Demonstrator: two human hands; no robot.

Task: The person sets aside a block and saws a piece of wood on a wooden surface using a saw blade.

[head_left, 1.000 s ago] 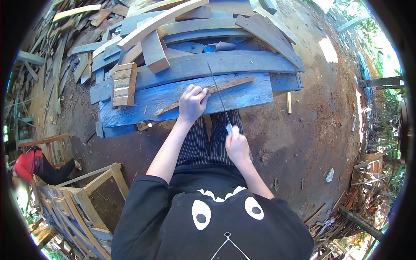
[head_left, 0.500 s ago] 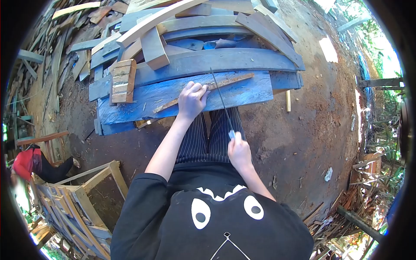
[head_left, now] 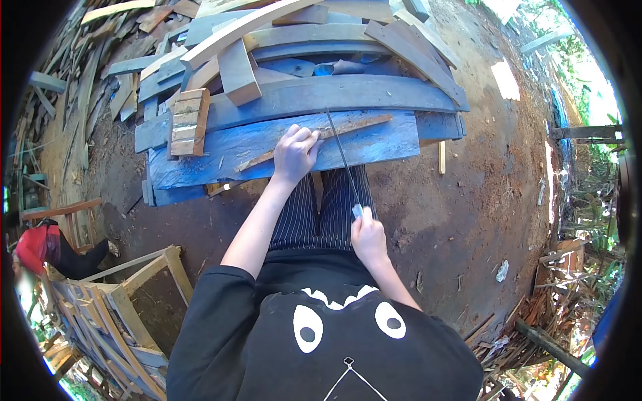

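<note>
On the near side of the table (head_left: 394,139), I am seeing a thin wooden stick (head_left: 361,125), which is lying at a slant. The left hand (head_left: 296,152) is gripping it near the middle with curled fingers, pressing from above. The right hand (head_left: 368,230) is gripping the handle of a saw (head_left: 342,150), and the long blade is crossing the stick just to the right of the left hand. From my distance I am not able to tell if the teeth are touching the wood.

I am judging the stick to be light, stiff and rather rough, so probably not slippery, but such a thin piece may be cracking under bending. The firmest hold is lying near the blade, with fingertips safely aside. The blade is looking narrow and perhaps flexible.

The near table edge is running before the legs (head_left: 334,207), and the handle is hanging beyond it. Behind, a grey plank (head_left: 314,100) is lying close to the blade's tip, leaving little room forward. On the right, bare ground (head_left: 468,200) is offering free space for the elbow.
</note>
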